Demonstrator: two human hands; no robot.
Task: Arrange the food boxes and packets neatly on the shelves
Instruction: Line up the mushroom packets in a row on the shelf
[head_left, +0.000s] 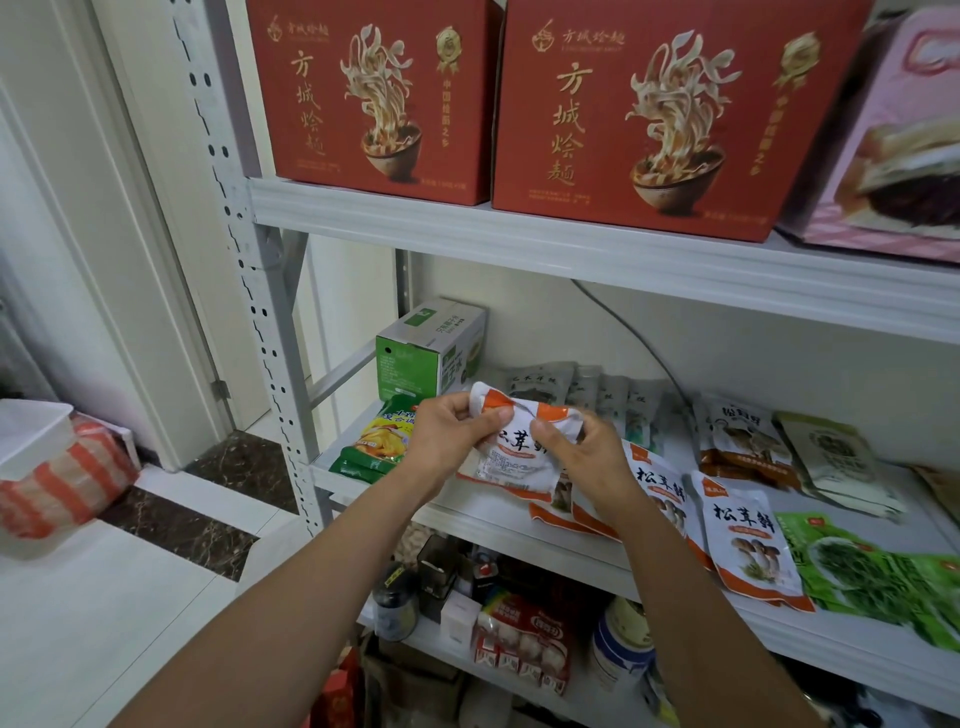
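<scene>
Both hands, left (451, 434) and right (582, 451), pinch a crumpled packet (511, 452) above the shelf (498, 525), smoothing it; next it likely joins matching packets (743, 540) just right of them.
</scene>
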